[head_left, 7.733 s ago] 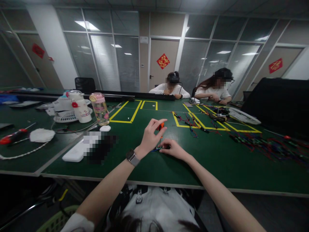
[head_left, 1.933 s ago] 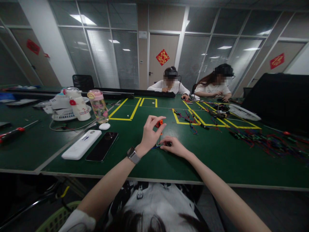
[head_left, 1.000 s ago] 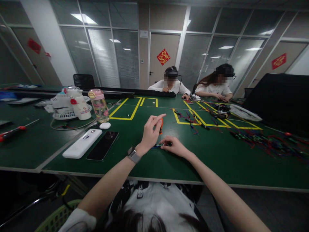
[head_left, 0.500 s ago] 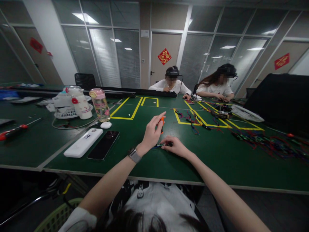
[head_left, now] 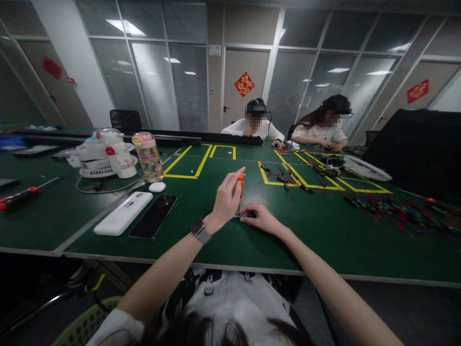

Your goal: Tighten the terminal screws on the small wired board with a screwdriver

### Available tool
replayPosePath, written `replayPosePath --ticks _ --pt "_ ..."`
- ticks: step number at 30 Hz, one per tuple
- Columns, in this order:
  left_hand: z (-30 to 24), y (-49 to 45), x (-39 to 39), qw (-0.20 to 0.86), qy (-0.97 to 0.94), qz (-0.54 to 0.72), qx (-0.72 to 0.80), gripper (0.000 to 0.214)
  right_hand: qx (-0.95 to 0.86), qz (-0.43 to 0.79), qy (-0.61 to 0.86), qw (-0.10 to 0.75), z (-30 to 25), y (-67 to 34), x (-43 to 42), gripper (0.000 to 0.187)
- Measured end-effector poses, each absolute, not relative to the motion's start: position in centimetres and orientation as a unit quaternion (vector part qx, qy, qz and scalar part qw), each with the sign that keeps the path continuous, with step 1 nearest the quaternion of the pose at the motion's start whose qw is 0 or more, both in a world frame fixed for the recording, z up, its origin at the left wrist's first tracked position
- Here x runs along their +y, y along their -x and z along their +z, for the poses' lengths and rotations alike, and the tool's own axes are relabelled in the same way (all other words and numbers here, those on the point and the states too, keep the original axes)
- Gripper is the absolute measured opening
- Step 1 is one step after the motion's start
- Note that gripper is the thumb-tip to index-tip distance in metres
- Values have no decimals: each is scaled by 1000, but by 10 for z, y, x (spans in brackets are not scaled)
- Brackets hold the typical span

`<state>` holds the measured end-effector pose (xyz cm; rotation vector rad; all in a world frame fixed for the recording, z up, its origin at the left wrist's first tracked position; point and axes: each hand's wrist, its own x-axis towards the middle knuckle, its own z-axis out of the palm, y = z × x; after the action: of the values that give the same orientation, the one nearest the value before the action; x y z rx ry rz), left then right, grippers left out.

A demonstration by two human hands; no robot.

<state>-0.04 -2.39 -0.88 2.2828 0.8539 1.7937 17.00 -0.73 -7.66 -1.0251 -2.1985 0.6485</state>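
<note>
My left hand (head_left: 227,197) is closed around the orange handle of a screwdriver (head_left: 241,186), which stands upright with its thin shaft pointing down. The shaft's tip meets a small green circuit board (head_left: 237,216) with blue wires, lying on the green table (head_left: 201,250). My right hand (head_left: 262,218) pinches the board from the right side, next to a small black part (head_left: 253,214). My fingers hide much of the board, so the exact spot under the tip cannot be made out.
Left of my hands lie a black phone (head_left: 154,217), a white power bank (head_left: 123,214) and a white earbud case (head_left: 157,187). A pink-lidded bottle (head_left: 147,156) stands behind them. Wired boards (head_left: 406,209) are heaped at right. Two people (head_left: 255,122) sit across.
My left fingers have shifted slightly around the orange handle, showing a bit more of it. The right hand stays in place; the view has drifted a little.
</note>
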Motion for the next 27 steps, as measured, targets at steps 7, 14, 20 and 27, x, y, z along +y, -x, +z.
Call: replayPosePath --ticks 7,14,20,27 --pt "-9 0 -23 20 -735 610 295 22 -832 245 388 312 -77 -171 -7 17" --pt "-11 0 -22 69 -744 605 275 34 -829 253 387 315 -76 -170 -7 17" --pt "-10 2 -21 17 -723 613 319 21 -829 247 393 312 -76 -170 -8 17" --pt "-8 0 -23 70 -748 599 276 32 -829 249 391 313 -76 -169 -8 16"
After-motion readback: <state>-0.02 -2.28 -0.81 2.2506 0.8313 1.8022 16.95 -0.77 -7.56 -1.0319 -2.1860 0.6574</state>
